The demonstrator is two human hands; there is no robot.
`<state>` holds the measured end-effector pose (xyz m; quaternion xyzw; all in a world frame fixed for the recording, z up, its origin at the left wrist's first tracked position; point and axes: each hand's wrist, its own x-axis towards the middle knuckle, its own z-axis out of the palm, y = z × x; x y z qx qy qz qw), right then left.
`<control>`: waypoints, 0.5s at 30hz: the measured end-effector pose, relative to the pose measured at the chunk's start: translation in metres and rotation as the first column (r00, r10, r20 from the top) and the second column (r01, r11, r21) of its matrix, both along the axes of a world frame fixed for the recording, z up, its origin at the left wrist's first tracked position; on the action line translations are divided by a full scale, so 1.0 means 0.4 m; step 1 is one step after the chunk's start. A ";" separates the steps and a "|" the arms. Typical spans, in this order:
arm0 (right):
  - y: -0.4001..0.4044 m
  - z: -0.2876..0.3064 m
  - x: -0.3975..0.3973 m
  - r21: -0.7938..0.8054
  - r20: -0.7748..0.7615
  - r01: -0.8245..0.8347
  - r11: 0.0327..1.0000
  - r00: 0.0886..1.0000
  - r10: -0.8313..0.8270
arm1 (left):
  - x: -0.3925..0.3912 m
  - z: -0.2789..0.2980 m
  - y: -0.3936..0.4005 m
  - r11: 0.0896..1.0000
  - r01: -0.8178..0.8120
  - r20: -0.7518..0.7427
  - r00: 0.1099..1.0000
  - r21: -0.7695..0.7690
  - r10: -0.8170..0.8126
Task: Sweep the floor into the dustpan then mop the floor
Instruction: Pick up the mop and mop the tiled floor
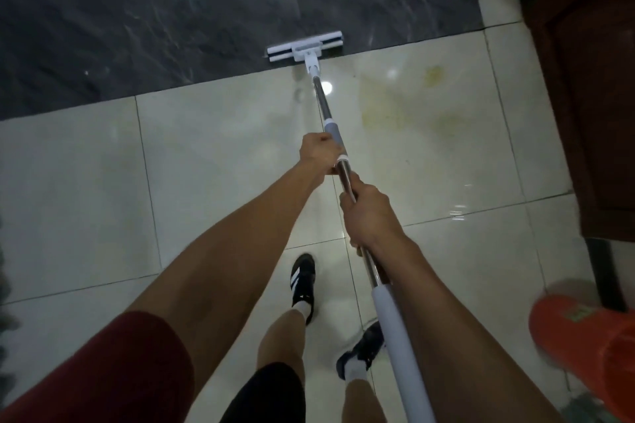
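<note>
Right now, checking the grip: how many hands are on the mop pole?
2. Left hand grips the grey collar of the steel mop pole; right hand grips lower, nearer the white handle sleeve.

We hold both arms stretched forward and down, bare below a dark red sleeve on our left arm. Our left hand (318, 153) is further out, fingers curled round the mop handle (343, 168). Our right hand (369, 213) grips the same handle just behind it, knuckles up, wrist straight.
</note>
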<state>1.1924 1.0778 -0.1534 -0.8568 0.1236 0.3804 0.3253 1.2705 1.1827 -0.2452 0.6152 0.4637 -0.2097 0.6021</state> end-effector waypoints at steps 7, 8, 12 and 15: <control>0.130 -0.049 0.121 0.066 -0.020 0.102 0.993 0.995 -0.101 | 0.137 0.002 0.142 0.993 0.113 0.027 0.993 -0.042 -0.112; 0.127 -0.050 0.111 0.073 -0.033 0.115 0.991 0.993 -0.113 | 0.134 0.003 0.146 0.987 0.145 0.021 0.989 -0.066 -0.143; 0.098 -0.050 0.045 0.080 -0.069 0.151 0.985 0.987 -0.146 | 0.084 -0.006 0.116 0.983 0.167 -0.022 0.985 -0.080 -0.169; 0.079 -0.042 -0.025 0.101 -0.081 0.189 0.977 0.980 -0.181 | 0.023 -0.007 0.091 0.983 0.165 -0.028 0.985 -0.084 -0.168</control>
